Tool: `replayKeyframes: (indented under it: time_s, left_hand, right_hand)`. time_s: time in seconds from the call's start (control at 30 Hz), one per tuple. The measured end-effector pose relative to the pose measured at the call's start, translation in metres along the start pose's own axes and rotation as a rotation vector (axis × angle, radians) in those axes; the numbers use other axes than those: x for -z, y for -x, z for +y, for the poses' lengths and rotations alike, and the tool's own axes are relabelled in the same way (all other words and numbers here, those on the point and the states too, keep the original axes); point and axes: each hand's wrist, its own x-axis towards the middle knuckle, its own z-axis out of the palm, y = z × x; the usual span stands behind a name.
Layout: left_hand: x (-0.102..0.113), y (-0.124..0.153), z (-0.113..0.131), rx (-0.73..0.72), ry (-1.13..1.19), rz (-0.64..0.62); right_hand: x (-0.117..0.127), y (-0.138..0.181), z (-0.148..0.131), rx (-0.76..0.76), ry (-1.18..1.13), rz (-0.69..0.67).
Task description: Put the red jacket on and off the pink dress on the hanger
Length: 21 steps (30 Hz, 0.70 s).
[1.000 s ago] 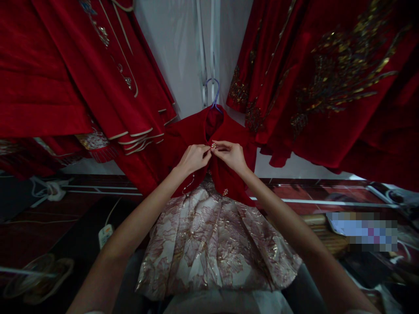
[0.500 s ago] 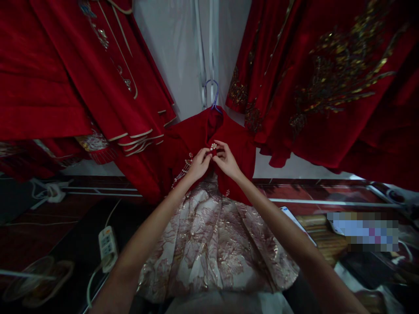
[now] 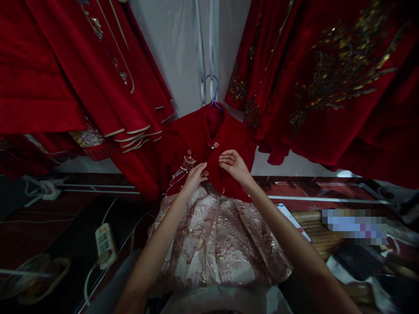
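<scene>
A red jacket point(image 3: 183, 131) with a stand-up collar hangs on a purple hanger point(image 3: 214, 89). Its collar clasp point(image 3: 213, 145), set with pearls, is fastened below the neck opening. On the left of the chest sits a fan-shaped ornament point(image 3: 188, 161) with beaded strands. My left hand point(image 3: 195, 178) is at the jacket's front edge, fingers stretched out, beside a lower clasp point(image 3: 204, 174). My right hand point(image 3: 235, 165) hovers over the other front panel, fingers slightly bent and holding nothing. Below the jacket spreads a pale, shiny brocade skirt point(image 3: 212, 235).
Red embroidered garments hang at left point(image 3: 108, 87) and right point(image 3: 288, 100). A power strip point(image 3: 106, 245) lies on a black surface at lower left, near a clear container point(image 3: 32, 274). At right, a phone point(image 3: 294, 222) rests by a bamboo-like surface point(image 3: 314, 229).
Both hands have let go of the collar clasp and come down and apart, the right one moving to the right. The clasp now shows on the jacket front.
</scene>
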Motion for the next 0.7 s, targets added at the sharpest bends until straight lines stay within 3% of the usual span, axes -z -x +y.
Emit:
replayKeyframes:
  time_s: [0.1,0.23,0.43,0.7]
  left_hand:
    - [0.014,-0.001,-0.006,-0.058,-0.071,0.132]
    - [0.027,-0.003,-0.009,-0.176,-0.080,0.254]
    - [0.027,0.001,-0.002,-0.206,-0.047,0.222]
    - [0.029,0.002,-0.003,-0.144,-0.062,0.219]
  right_hand:
    - [-0.005,0.006,0.004,0.092,0.170,0.033]
    - [-0.021,0.012,0.008,0.110,0.257,-0.082]
    - [-0.047,0.018,0.016,0.081,0.299,-0.170]
    - [-0.053,0.020,0.015,0.062,0.345,-0.169]
